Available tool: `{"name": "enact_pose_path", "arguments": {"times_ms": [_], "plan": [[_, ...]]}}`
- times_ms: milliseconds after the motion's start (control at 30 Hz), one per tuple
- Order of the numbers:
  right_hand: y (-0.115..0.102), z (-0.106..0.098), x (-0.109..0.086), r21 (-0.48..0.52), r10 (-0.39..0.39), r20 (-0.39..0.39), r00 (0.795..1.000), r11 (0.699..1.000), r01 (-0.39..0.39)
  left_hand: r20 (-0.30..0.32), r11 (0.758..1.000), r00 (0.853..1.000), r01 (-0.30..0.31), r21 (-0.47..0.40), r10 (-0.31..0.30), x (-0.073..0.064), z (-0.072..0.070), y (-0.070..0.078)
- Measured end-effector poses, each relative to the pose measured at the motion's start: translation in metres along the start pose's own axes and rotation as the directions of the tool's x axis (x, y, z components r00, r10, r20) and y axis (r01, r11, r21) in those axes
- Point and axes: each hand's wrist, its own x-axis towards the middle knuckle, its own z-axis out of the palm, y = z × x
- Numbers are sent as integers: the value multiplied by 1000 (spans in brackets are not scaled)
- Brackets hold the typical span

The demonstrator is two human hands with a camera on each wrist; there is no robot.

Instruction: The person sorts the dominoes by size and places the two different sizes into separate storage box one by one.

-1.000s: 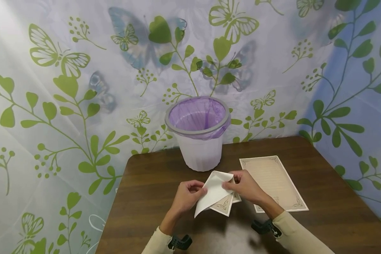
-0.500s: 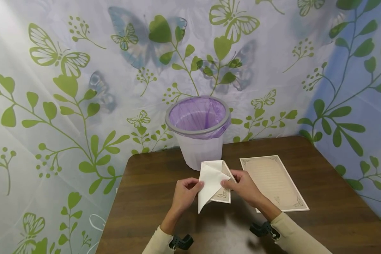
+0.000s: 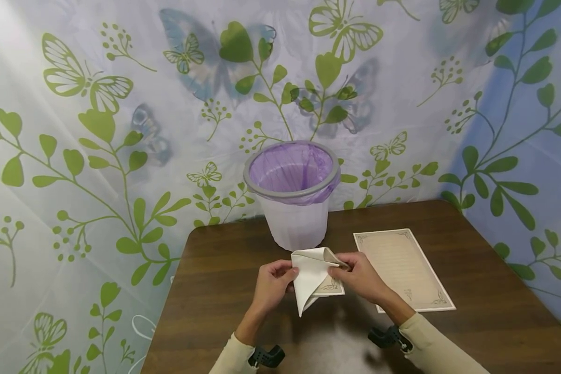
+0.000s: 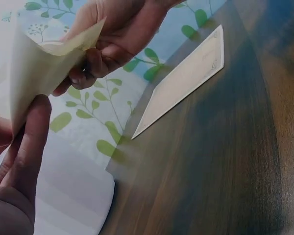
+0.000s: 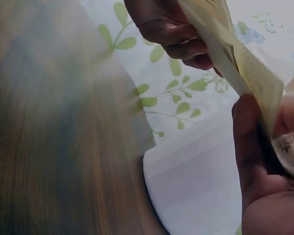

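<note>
Between both hands, held above the table, is a folded sheet of paper [image 3: 309, 275], plain white on the face toward me, with an ornate tan border showing at its lower right. My left hand [image 3: 271, 283] pinches its left edge, thumb on the near face and fingers behind. With thumb and fingers my right hand [image 3: 362, 275] grips the right side, where a pointed flap folds over. In the left wrist view the paper [image 4: 36, 73] bends into a curved fold. The right wrist view shows its layers [image 5: 245, 73] running between the two hands.
A second bordered sheet of letter paper [image 3: 404, 270] lies flat on the brown wooden table [image 3: 215, 291], right of my hands. Behind them stands a white waste bin [image 3: 299, 223] with a grey rim and purple liner. A leaf-patterned cloth [image 3: 168, 130] hangs behind the table.
The folded paper has turned in my hands; its top edge rose, then dipped back toward me, and its top now bends open into a curl. Both hands keep their grip.
</note>
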Motion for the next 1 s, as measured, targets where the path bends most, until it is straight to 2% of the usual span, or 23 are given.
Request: {"name": "enact_pose_path", "arguments": {"times_ms": [100,167,267,333,433,533,633,667,767,867,1000], "plan": [[-2,0,1,-51,-51,-20,998,997,50,52,998,997,54,-31,-53,1,0,0],[-3,0,2,-89,-101,-30,994,991,98,101,991,991,101,-93,-91,1,-1,0],[-5,1,3,-165,-187,-37,982,970,178,182,965,973,179,-190,-145,1,-2,0],[-7,3,3,-206,-249,-29,968,949,238,227,949,958,224,-224,-172,1,-3,0],[-11,7,3,-263,-344,-8,939,907,330,261,951,946,246,-187,-193,1,-3,-1],[-19,11,2,-298,-400,17,916,873,386,244,966,948,234,-111,-202,0,-3,-2],[-19,11,1,-301,-428,39,903,857,419,207,976,959,210,-61,-193,0,-3,-3],[-17,10,1,-292,-410,52,911,866,406,195,977,962,204,-59,-189,0,-3,-4],[-6,5,1,-208,-298,97,950,927,312,160,982,973,180,-60,-168,1,-3,-6],[-4,-3,0,-87,-154,149,977,982,168,125,987,982,152,-58,-144,1,-3,-6],[-5,-10,1,51,-80,170,982,996,72,91,991,989,121,-49,-117,1,-4,-4]]}}
